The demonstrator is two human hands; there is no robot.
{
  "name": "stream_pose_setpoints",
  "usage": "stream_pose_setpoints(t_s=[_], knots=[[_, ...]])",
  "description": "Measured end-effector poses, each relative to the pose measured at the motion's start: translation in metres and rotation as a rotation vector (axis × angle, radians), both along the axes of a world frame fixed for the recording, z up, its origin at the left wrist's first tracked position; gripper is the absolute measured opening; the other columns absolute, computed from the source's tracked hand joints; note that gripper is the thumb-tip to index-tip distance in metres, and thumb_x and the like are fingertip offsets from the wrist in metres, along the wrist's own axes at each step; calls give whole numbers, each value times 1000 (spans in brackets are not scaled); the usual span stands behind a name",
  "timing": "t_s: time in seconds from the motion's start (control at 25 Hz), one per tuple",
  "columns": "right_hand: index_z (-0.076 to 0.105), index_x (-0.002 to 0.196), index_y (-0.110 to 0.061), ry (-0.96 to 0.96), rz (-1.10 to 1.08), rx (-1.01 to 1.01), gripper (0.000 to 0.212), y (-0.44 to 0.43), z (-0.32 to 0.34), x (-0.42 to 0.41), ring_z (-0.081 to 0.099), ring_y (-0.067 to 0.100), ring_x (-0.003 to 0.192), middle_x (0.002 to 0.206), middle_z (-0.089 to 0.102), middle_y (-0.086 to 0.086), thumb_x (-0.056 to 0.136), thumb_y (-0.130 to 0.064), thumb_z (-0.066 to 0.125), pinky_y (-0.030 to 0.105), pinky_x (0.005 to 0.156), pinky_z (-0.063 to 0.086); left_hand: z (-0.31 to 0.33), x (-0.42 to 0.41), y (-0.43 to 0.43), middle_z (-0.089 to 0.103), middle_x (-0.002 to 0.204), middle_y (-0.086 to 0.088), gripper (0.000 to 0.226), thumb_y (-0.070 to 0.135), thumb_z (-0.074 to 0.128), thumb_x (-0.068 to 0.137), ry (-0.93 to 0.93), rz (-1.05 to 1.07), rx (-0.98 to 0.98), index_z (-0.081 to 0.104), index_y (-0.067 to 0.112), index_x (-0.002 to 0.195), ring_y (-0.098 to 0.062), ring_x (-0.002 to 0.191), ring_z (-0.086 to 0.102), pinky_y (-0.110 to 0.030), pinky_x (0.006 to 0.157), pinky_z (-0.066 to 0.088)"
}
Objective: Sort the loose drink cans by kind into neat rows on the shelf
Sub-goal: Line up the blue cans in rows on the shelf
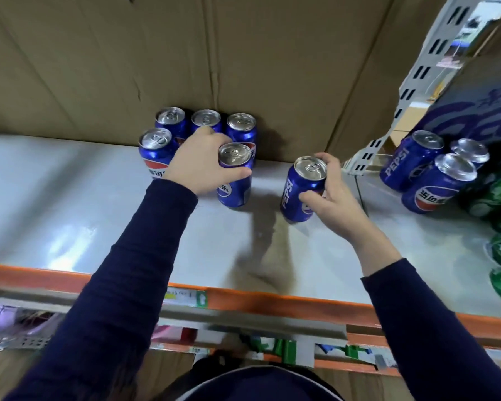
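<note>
Several blue Pepsi cans stand grouped at the back of the grey shelf (70,215): a back row of three (206,121) and a front one at the left (156,150). My left hand (198,163) grips another blue can (234,180) by its top, beside that group. My right hand (330,195) holds a separate blue Pepsi can (300,189) upright on the shelf, further right. More loose blue cans (411,160) and green cans (498,198) stand at the right.
A large cardboard box (185,53) forms a wall behind the cans. A white slotted upright (388,117) divides the shelf from the right bay. The shelf's orange front edge (272,296) runs below my arms, with price labels under it.
</note>
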State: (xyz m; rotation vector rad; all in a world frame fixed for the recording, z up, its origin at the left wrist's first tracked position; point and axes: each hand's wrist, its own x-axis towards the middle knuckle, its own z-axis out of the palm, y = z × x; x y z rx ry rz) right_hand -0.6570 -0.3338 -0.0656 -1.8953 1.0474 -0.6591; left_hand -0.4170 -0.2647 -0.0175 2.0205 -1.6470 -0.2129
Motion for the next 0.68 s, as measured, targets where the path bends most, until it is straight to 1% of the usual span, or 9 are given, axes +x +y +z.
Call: stream_pose_setpoints(t_s=[0.04,0.08,0.16,0.24,0.28,0.4,0.48,0.56,0.68], knots=[[25,124,-46,10,-17,10,64,0,0,-1,57,14,108,127,53,-2,71,-31,57,33,92,46,4,2,-2,57,99,-9,53,52,77,67,-21,-24,8,68,13,102,-26,97,55,-39,84,46],[27,123,-43,12,-36,6,62,2,1,-1,58,13,106,122,57,-5,71,-31,59,32,89,47,7,5,-3,58,91,-9,50,54,77,66,-54,-24,5,70,12,93,-27,90,56,-39,76,46],[32,121,-34,9,-73,-59,60,6,3,6,57,-2,98,109,59,-14,74,-29,70,18,83,46,10,19,-3,57,78,-6,55,63,75,62,-130,43,-26,66,11,77,-26,78,55,-36,60,40],[35,116,-27,7,-108,-136,60,12,2,17,54,-16,89,100,55,-20,75,-28,78,2,71,40,10,33,0,56,78,-3,62,73,69,58,-215,145,-96,61,14,73,-25,76,54,-32,60,37],[35,114,-25,9,-132,-159,61,14,1,23,53,-19,85,97,54,-21,74,-29,80,1,67,38,8,38,1,57,81,-3,65,76,66,57,-263,170,-132,59,14,75,-26,81,54,-33,65,38],[31,115,-23,18,-202,-197,68,20,-2,39,56,-14,80,96,51,-22,72,-35,82,6,63,41,-1,47,2,60,97,-8,72,79,62,60,-338,182,-156,61,11,85,-31,101,52,-41,85,37],[30,120,-25,56,-212,-206,72,22,-2,46,59,-4,81,103,51,-20,71,-42,80,16,67,42,-4,55,2,60,109,-7,75,80,61,61,-360,177,-121,63,11,93,-31,109,48,-43,90,34],[31,126,-27,92,-201,-217,74,23,-3,47,60,1,83,114,55,-9,72,-47,77,21,70,42,-3,65,5,59,113,-4,70,76,61,63,-370,120,-82,66,17,99,-30,110,44,-43,88,29],[34,132,-28,120,-196,-217,70,25,-5,49,58,1,89,126,53,-3,78,-52,70,18,74,40,3,77,7,58,97,3,54,67,57,62,-301,54,-60,68,24,94,-23,95,36,-40,80,20]])
